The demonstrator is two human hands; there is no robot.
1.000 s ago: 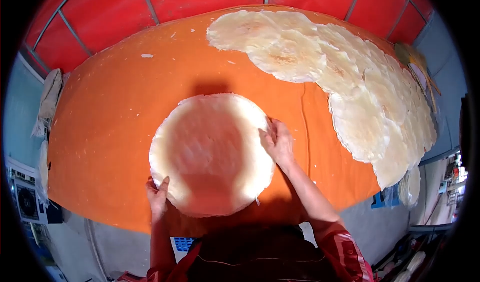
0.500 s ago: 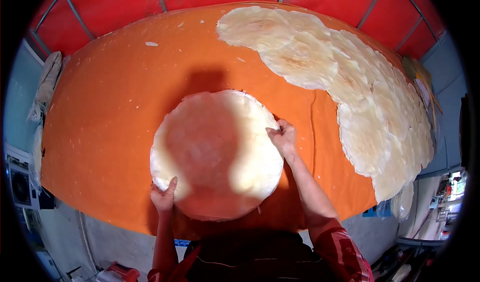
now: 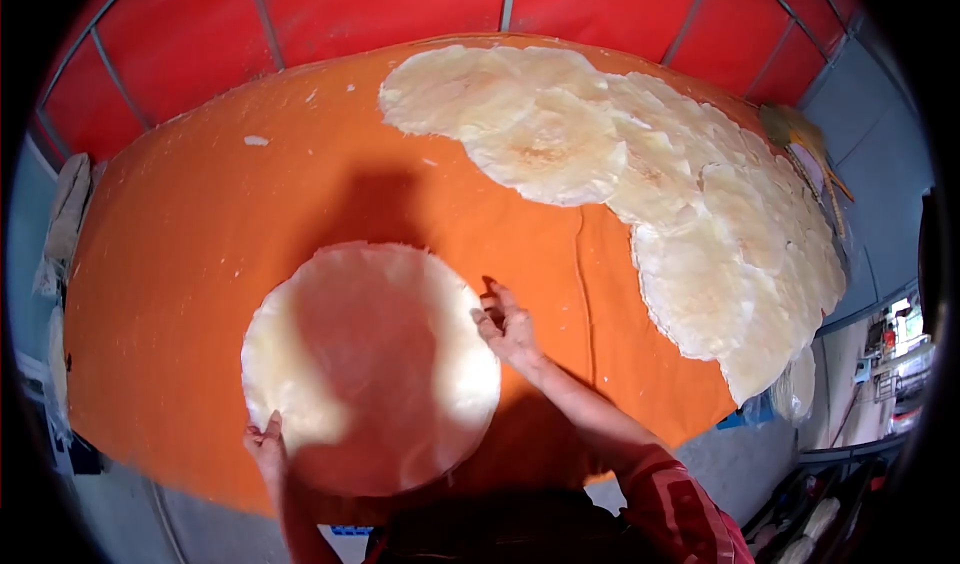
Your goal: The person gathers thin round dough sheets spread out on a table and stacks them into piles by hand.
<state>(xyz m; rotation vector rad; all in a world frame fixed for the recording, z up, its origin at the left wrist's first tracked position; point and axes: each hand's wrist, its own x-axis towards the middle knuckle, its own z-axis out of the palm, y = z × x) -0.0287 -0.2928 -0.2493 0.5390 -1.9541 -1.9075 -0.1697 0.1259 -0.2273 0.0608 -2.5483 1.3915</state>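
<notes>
A large, thin, round flatbread [image 3: 370, 369] is in front of me above the orange cloth [image 3: 170, 294], with the shadow of a head and shoulders across its middle. At its lower left edge, my left hand [image 3: 265, 446] pinches the rim, thumb on top and the other fingers mostly hidden. Close by the upper right edge is my right hand [image 3: 510, 332], its thumb and fingers apart; whether the fingertips still touch the rim is hard to see. Overlapping flatbreads [image 3: 690, 194] cover the far and right part of the cloth.
A red panel wall [image 3: 390, 4] with metal bars stands behind the cloth-covered surface. Small pale scraps [image 3: 256, 141] are scattered over the cloth. Bundled items [image 3: 800, 139] sit by its far right edge, and a plastic bag [image 3: 795, 389] hangs at the near right.
The view has shifted, so the scene sits lower and further left. My right hand has loosened from the flatbread's rim and its fingers have spread. My left hand keeps its pinch.
</notes>
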